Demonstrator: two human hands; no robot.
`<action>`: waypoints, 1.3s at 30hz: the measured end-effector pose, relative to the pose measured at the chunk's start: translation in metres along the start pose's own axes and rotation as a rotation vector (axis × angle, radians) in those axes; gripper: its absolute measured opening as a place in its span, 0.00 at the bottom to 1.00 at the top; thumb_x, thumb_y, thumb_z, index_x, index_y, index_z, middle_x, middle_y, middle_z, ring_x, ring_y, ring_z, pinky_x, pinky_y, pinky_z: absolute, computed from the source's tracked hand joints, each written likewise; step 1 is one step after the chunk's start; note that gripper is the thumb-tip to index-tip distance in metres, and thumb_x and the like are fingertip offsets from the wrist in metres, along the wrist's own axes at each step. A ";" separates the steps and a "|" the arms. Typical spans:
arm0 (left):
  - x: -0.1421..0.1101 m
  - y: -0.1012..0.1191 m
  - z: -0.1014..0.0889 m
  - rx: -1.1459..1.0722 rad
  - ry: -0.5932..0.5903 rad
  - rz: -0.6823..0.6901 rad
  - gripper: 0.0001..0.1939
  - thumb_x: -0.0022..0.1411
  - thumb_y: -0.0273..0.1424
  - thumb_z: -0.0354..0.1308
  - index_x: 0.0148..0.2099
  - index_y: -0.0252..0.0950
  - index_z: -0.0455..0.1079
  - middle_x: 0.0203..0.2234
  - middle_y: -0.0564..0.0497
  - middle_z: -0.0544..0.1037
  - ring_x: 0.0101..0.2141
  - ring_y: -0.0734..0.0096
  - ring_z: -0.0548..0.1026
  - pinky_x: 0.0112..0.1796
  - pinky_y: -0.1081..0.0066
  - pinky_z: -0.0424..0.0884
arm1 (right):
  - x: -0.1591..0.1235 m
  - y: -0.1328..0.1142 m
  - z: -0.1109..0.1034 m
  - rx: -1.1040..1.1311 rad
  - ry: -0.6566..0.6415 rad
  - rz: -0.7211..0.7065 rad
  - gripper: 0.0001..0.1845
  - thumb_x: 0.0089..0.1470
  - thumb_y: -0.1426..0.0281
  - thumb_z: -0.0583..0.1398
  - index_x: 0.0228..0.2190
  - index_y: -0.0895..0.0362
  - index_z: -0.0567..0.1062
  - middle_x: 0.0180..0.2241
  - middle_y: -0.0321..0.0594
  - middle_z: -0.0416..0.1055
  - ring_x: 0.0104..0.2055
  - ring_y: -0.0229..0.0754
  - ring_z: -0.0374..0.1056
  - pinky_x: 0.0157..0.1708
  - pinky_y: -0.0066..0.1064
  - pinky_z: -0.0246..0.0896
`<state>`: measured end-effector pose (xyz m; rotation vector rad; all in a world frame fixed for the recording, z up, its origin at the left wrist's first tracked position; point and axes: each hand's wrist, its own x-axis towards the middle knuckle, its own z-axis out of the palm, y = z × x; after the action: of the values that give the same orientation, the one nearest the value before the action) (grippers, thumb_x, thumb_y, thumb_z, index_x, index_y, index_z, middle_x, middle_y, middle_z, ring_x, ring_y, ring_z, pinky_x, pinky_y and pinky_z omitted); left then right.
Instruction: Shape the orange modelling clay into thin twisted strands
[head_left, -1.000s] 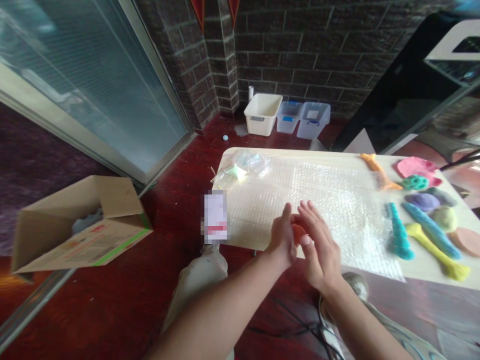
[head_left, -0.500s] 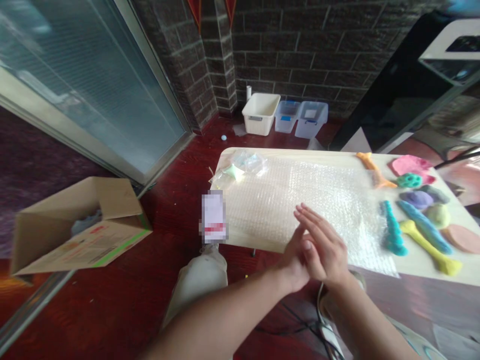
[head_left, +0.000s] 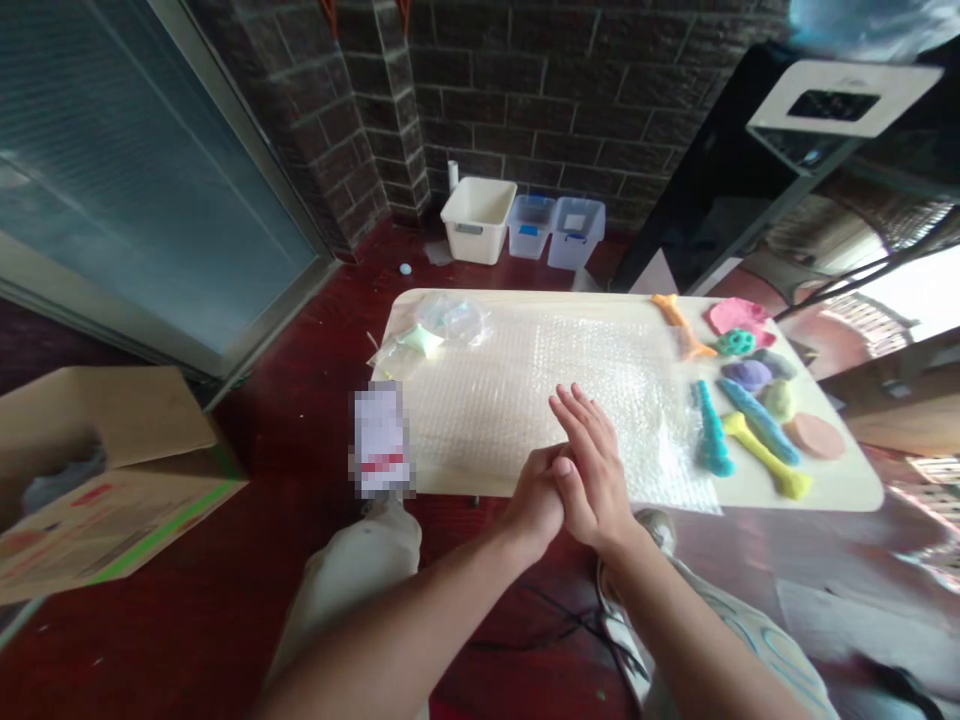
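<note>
Above the front edge of the table, my left hand (head_left: 535,503) is curled closed and pressed into the palm of my right hand (head_left: 594,470). The fingers of my right hand reach forward fairly straight, and its thumb lies over my left hand, closing the two together. Anything between the palms is hidden. Beneath and beyond them, a sheet of bubble wrap (head_left: 517,380) covers much of the pale table (head_left: 840,490). To the right lie modelled shapes: a teal tapered spiral (head_left: 712,430), a yellow bone-like piece (head_left: 769,455) and a blue roll (head_left: 759,420).
More shapes lie at right, among them an orange piece (head_left: 681,325), pink piece (head_left: 739,316) and peach disc (head_left: 817,436). Clear plastic packaging (head_left: 457,318) sits at the table's left end. A cardboard box (head_left: 120,500) is at left; a white bin (head_left: 480,220) stands by the wall.
The view has turned to the right, so the table and box appear further left. My hands stay pressed together, with my left fingers now more curled and my right fingers slightly more spread.
</note>
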<state>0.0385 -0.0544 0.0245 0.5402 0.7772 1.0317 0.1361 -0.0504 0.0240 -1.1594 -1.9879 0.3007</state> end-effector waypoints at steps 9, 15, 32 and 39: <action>0.002 0.031 -0.013 -0.077 0.064 -0.078 0.12 0.59 0.35 0.60 0.28 0.33 0.73 0.26 0.49 0.76 0.27 0.73 0.71 0.28 0.74 0.66 | -0.010 0.000 -0.004 0.059 0.072 0.093 0.30 0.67 0.66 0.50 0.69 0.53 0.57 0.68 0.53 0.57 0.70 0.61 0.55 0.65 0.62 0.52; 0.031 0.060 -0.022 -0.289 0.259 -0.030 0.21 0.54 0.39 0.65 0.21 0.37 0.58 0.15 0.57 0.64 0.14 0.80 0.61 0.17 0.76 0.48 | -0.011 -0.009 0.011 0.354 0.165 0.174 0.27 0.67 0.65 0.55 0.65 0.50 0.63 0.64 0.51 0.62 0.65 0.59 0.60 0.58 0.58 0.62; -0.008 0.036 -0.008 0.890 -0.249 0.535 0.25 0.71 0.40 0.55 0.65 0.39 0.71 0.65 0.41 0.70 0.70 0.47 0.57 0.70 0.50 0.39 | 0.020 0.008 0.010 1.479 0.447 1.237 0.22 0.53 0.50 0.66 0.24 0.56 0.74 0.21 0.38 0.73 0.21 0.42 0.69 0.22 0.33 0.66; 0.012 0.023 -0.008 -0.055 0.195 0.015 0.17 0.67 0.44 0.58 0.46 0.34 0.75 0.46 0.42 0.79 0.47 0.59 0.78 0.48 0.63 0.73 | 0.017 0.003 -0.008 0.665 0.445 0.749 0.25 0.64 0.53 0.60 0.22 0.56 0.73 0.17 0.35 0.67 0.19 0.38 0.62 0.21 0.31 0.57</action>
<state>0.0232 -0.0336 0.0326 0.4027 0.9142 1.1279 0.1396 -0.0360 0.0369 -1.3156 -0.8905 0.9118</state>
